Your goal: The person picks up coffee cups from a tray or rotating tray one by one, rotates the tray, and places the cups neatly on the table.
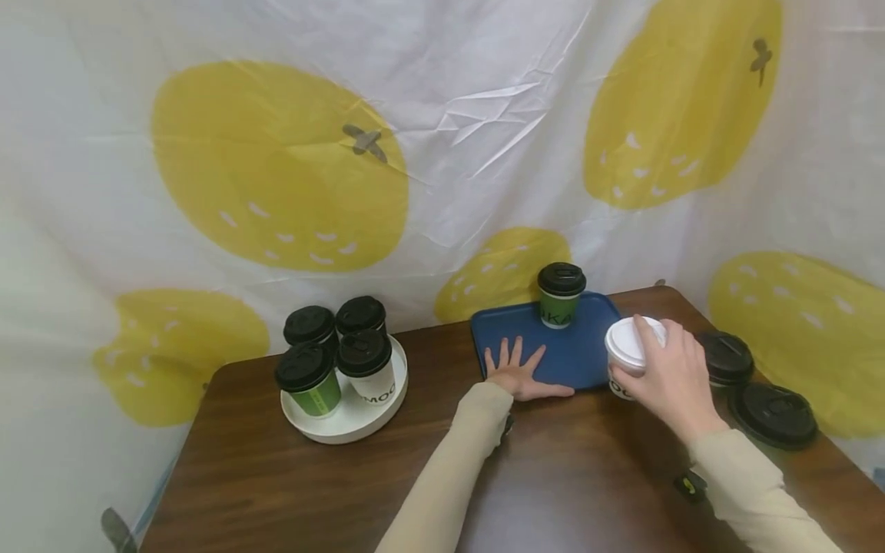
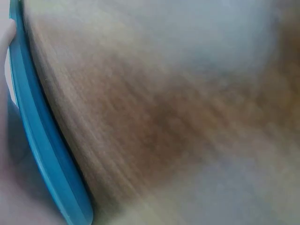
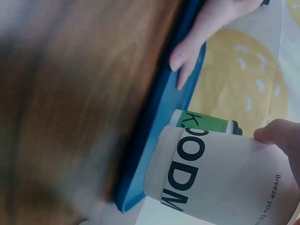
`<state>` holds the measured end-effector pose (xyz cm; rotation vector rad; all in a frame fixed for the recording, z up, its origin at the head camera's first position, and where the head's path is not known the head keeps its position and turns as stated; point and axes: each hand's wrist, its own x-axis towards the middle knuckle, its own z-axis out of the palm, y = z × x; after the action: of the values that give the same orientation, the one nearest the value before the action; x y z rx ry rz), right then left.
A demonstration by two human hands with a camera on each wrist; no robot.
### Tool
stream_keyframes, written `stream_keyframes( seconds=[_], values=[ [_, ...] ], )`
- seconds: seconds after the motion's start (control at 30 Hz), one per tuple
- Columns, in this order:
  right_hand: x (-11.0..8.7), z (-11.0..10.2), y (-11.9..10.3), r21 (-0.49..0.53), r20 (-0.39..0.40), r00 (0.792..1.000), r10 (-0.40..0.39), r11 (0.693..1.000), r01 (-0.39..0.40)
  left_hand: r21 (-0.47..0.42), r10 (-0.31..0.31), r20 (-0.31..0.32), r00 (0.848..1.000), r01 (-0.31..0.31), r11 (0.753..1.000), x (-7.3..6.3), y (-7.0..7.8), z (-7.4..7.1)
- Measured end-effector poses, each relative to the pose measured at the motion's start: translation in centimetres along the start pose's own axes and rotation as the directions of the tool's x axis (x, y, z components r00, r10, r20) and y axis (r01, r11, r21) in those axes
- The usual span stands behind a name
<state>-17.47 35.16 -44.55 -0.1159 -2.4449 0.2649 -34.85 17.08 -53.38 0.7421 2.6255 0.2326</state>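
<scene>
My right hand (image 1: 671, 376) grips a white-lidded white paper coffee cup (image 3: 229, 173) from above, around its lid and upper side. In the head view that cup overlaps the right near corner of the blue tray (image 1: 505, 326). Fingers spread wide, my left hand (image 1: 518, 378) rests at the tray's near edge, its thumb pointing right along the rim. The left wrist view shows the tray's rim (image 2: 42, 140) with part of that hand at it. Toward the back of the tray stands a green cup (image 1: 558, 309) with a black lid, upright.
On the left, a round white tray (image 1: 346, 434) carries several black-lidded cups (image 1: 311, 376), green and white. Two more black-lidded cups (image 1: 773, 415) stand on the right, beside my right forearm. A lemon-print cloth (image 1: 429, 192) hangs behind the brown wooden table (image 1: 276, 491).
</scene>
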Motion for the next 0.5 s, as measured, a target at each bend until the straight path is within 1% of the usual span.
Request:
stream_keyframes(
  seconds=[0.13, 0.2, 0.27, 0.37, 0.5],
  values=[
    [-0.9, -0.2, 0.1, -0.013, -0.023, 1.0, -0.021, 1.0, 0.021, -0.006, -0.002, 0.012, 1.0, 0.002, 1.0, -0.2, 0.1, -0.2],
    [-1.4, -0.2, 0.2, -0.028, -0.029, 0.999, -0.031, 0.999, 0.03, -0.009, -0.009, 0.022, 1.0, 0.009, 1.0, -0.7, 0.3, -0.4],
    [-1.8, 0.0, 0.1, -0.039, -0.043, 0.998, -0.042, 0.998, 0.04, -0.01, -0.013, 0.018, 1.0, 0.013, 1.0, -1.4, 0.5, -0.5],
    [-2.4, 0.2, 0.1, -0.052, -0.064, 0.996, -0.058, 0.997, 0.054, -0.012, -0.002, -0.006, 1.0, 0.002, 1.0, -2.6, 1.1, -0.9],
    [-3.0, 0.5, 0.2, -0.063, -0.074, 0.995, -0.072, 0.996, 0.067, 0.018, 0.029, -0.072, 0.997, -0.028, 0.999, -3.7, 1.7, -0.9]
  ],
)
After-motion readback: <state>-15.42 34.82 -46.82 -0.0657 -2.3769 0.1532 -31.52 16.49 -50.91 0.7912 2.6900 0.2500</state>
